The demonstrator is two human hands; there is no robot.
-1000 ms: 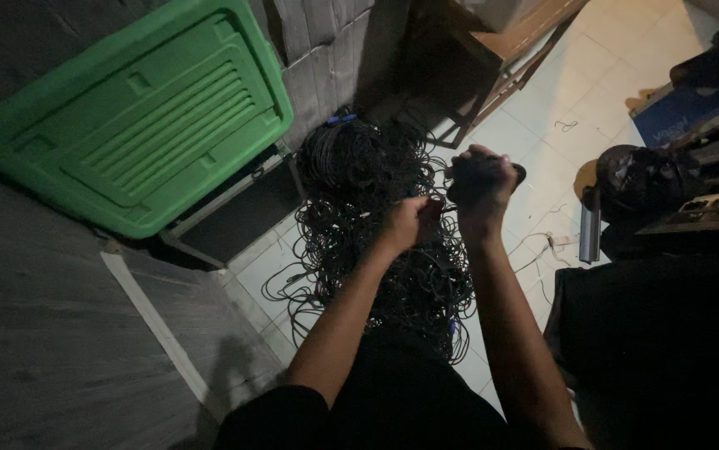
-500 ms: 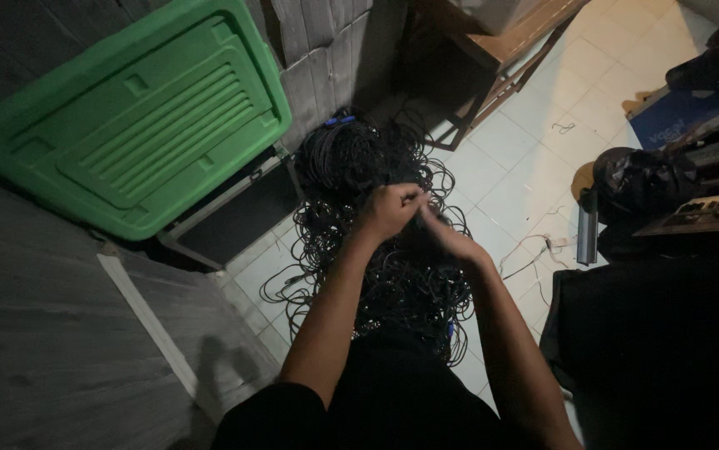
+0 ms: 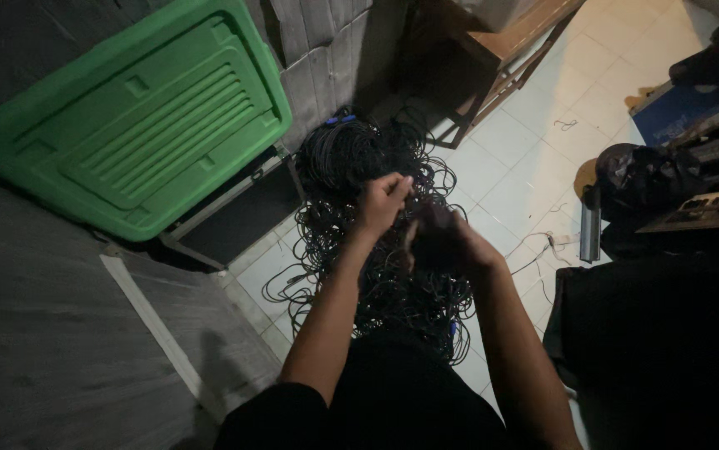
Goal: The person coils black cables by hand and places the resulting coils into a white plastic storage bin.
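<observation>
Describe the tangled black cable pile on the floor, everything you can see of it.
The cable pile is a loose heap of thin black cords, matte like rubber sheathing, looped and knotted over one another. It lies on the pale tiled floor, with stray loops spreading left toward the green lid. Small blue bits show at its far edge and near edge. The left hand pinches strands above it, and the right hand is close beside it among the cords; its grip is too dark to tell.

A dim storeroom for music and sound gear.

A big tangle of black cables (image 3: 376,242) lies on the pale tiled floor (image 3: 534,150), a green plastic bin lid (image 3: 134,125) leans against a grey wall, a wooden frame (image 3: 501,58) stands behind, and a keyboard instrument (image 3: 709,208) sits among dark cases at the right.
</observation>
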